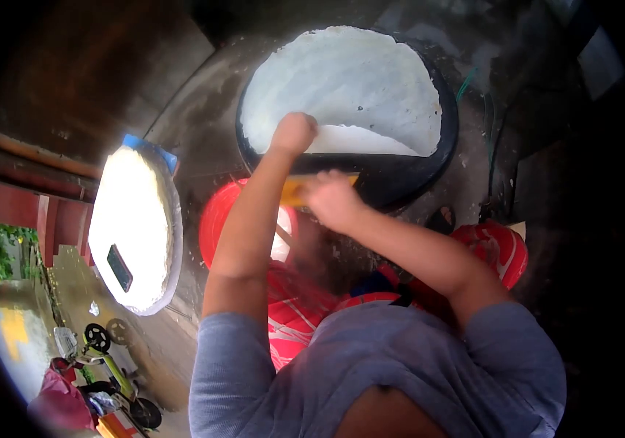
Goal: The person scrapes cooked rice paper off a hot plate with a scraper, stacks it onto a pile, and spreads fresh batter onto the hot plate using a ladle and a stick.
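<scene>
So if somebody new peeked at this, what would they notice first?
Probably the huge white sheet on the round black pan at the top, with the person's left hand closed at its near edge. Next might be the glaring white oval on the left, with a dark, phone-like slab on it. The bright red tub beside the left forearm stands out too.

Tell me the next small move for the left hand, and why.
Probably ease the left hand away from the body, peeling the pancake a little more: the hand grips its folded-back near edge, the near side of the black griddle is bare, and the right hand, holding something yellow, is clear of the fold.
</scene>
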`<state>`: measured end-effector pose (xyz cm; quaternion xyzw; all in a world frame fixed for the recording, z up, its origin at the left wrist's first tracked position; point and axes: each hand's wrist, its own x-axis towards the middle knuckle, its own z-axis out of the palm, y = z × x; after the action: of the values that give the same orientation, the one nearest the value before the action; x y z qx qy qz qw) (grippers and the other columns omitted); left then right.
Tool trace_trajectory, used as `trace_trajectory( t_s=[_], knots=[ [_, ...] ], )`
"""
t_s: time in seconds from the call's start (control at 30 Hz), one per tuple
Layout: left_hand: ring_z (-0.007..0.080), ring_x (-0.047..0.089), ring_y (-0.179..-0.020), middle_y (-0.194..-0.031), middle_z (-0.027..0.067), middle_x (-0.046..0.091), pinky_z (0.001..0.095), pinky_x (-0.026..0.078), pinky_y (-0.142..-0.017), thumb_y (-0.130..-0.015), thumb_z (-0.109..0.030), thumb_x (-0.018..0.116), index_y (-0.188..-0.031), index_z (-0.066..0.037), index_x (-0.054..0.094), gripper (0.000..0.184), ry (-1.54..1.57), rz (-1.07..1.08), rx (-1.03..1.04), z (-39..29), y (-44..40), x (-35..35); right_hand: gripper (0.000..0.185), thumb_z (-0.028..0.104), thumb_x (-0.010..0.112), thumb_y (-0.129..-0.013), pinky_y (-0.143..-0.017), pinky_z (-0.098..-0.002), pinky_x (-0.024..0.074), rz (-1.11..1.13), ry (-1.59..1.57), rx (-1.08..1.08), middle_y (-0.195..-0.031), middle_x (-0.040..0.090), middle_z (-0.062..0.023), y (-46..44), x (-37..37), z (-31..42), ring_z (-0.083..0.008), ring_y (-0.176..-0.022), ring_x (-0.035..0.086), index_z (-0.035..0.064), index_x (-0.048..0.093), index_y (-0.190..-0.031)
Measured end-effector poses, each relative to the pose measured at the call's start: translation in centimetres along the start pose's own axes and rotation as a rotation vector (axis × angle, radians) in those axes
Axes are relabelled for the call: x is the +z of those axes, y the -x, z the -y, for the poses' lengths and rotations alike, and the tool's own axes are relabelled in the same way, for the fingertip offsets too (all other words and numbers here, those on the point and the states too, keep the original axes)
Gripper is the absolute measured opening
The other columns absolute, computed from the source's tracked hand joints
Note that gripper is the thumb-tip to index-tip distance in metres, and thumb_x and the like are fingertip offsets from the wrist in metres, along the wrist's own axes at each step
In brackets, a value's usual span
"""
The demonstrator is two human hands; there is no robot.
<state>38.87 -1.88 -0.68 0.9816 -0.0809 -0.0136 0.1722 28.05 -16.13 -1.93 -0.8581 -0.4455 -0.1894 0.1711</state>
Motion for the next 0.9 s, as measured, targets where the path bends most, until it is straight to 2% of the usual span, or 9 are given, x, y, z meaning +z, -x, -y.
trace_trajectory(
  t_s=[0.07,0.27,0.37,0.43,0.53,0.6,0.73,0.9],
  knots=[
    [0.0299,0.062,-0.073,-0.078,0.0173,0.064,0.0348,0.048,-0.069,-0.069,-0.01,0.065,-0.087,-0.003,0.067,0.02,0.037,0.01,-0.029,0.2,-0.2,-0.1,0.011,0.016,0.053,-0.071,-0.066,-0.033,0.0419,0.003,-0.043,-0.053,-0.071,0.058,-0.003,-0.4,0.3,0.3,-0.0203,-0.071,0.057,0.0115,0.063,-0.073],
    [0.033,0.061,-0.072,-0.078,0.0188,0.063,0.0352,0.049,-0.068,-0.07,-0.008,0.064,-0.086,-0.003,0.067,0.017,0.082,-0.182,0.023,-0.7,-0.4,-2.0,0.009,0.014,0.053,-0.071,-0.064,-0.0329,0.0432,-0.028,0.113,0.169,-0.072,0.06,-0.0039,-3.8,1.9,-4.1,-0.0202,-0.073,0.059,0.011,0.062,-0.074],
    [0.034,0.061,-0.072,-0.079,0.0186,0.063,0.0357,0.049,-0.069,-0.072,-0.005,0.062,-0.084,-0.003,0.067,0.013,0.039,-0.391,0.119,-2.7,-0.3,-4.6,0.009,0.013,0.054,-0.07,-0.062,-0.0321,0.0425,-0.055,0.116,0.13,-0.071,0.058,-0.0038,-2.5,0.1,-3.4,-0.0202,-0.07,0.057,0.0099,0.061,-0.074],
    [0.0315,0.06,-0.076,-0.08,0.0148,0.063,0.0353,0.049,-0.071,-0.072,-0.001,0.059,-0.082,-0.003,0.066,0.013,-0.003,-0.523,0.247,-3.6,0.0,-6.0,0.01,0.014,0.055,-0.069,-0.062,-0.0318,0.0418,-0.077,0.052,0.089,-0.069,0.055,-0.0037,-0.8,-1.4,-2.1,-0.0199,-0.067,0.056,0.0095,0.061,-0.075],
    [0.0298,0.059,-0.08,-0.082,0.0114,0.063,0.0354,0.048,-0.073,-0.071,0.001,0.058,-0.082,-0.004,0.065,0.015,-0.041,-0.616,0.293,-5.5,2.2,-7.9,0.017,0.013,0.055,-0.069,-0.062,-0.0317,0.0417,-0.036,-0.046,0.072,-0.073,0.056,-0.003,1.9,-4.7,-0.9,-0.0196,-0.07,0.056,0.0104,0.061,-0.084],
    [0.0297,0.059,-0.082,-0.085,0.0102,0.062,0.0361,0.048,-0.073,-0.069,0.004,0.057,-0.083,-0.004,0.063,0.018,-0.018,-0.754,0.351,-5.8,3.8,-8.0,0.02,0.012,0.055,-0.069,-0.063,-0.032,0.0416,-0.02,-0.097,0.077,-0.074,0.055,-0.0019,3.9,-6.6,-0.4,-0.0194,-0.07,0.055,0.0114,0.062,-0.088],
    [0.0318,0.057,-0.087,-0.093,0.0131,0.061,0.0373,0.048,-0.076,-0.069,0.007,0.055,-0.088,-0.003,0.061,0.022,-0.062,-0.777,0.333,-4.7,7.1,-3.4,0.026,0.012,0.059,-0.068,-0.063,-0.0333,0.0418,0.077,-0.231,0.122,-0.073,0.054,-0.0017,7.6,-9.8,0.0,-0.0203,-0.071,0.054,0.0115,0.062,-0.093],
    [0.0331,0.056,-0.089,-0.095,0.0145,0.059,0.0383,0.047,-0.078,-0.068,0.003,0.061,-0.092,-0.001,0.061,0.024,0.018,-0.687,0.184,-3.2,8.9,2.4,0.03,0.012,0.064,-0.064,-0.063,-0.0353,0.0432,0.164,-0.336,0.158,-0.074,0.054,-0.0024,11.5,-10.5,-0.4,-0.0222,-0.072,0.055,0.0118,0.061,-0.093]
  ],
)
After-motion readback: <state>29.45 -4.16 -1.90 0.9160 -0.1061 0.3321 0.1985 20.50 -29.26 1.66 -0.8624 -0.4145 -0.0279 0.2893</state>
